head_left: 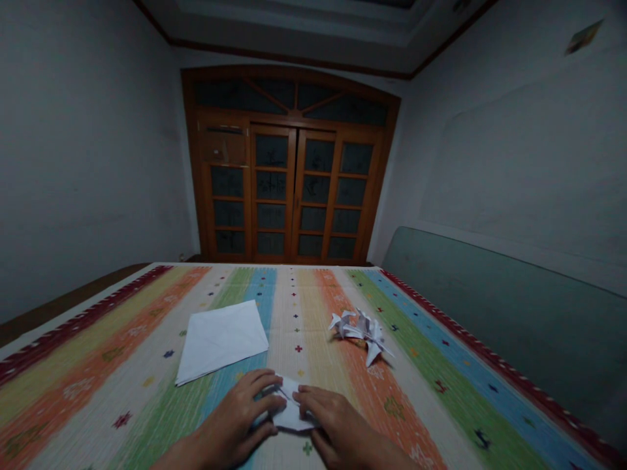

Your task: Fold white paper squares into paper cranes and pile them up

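Observation:
A small folded piece of white paper (294,418) lies on the striped tablecloth close in front of me. My left hand (240,414) grips its left side, with the fingers curled over the top and the thumb at the near edge. From the right, my right hand (337,421) holds it with bent fingertips on its upper face. Parts of the paper are hidden under the fingers. Beyond my left hand rests a stack of flat white paper sheets (223,343). Several folded white paper figures (362,329) with pointed tips sit in a cluster beyond my right hand.
The table is covered by a tablecloth (147,382) with coloured stripes and small motifs. A pale green panel (490,294) runs along the table's right side. Wooden doors with glass panes (294,189) stand past the far edge, between pale walls.

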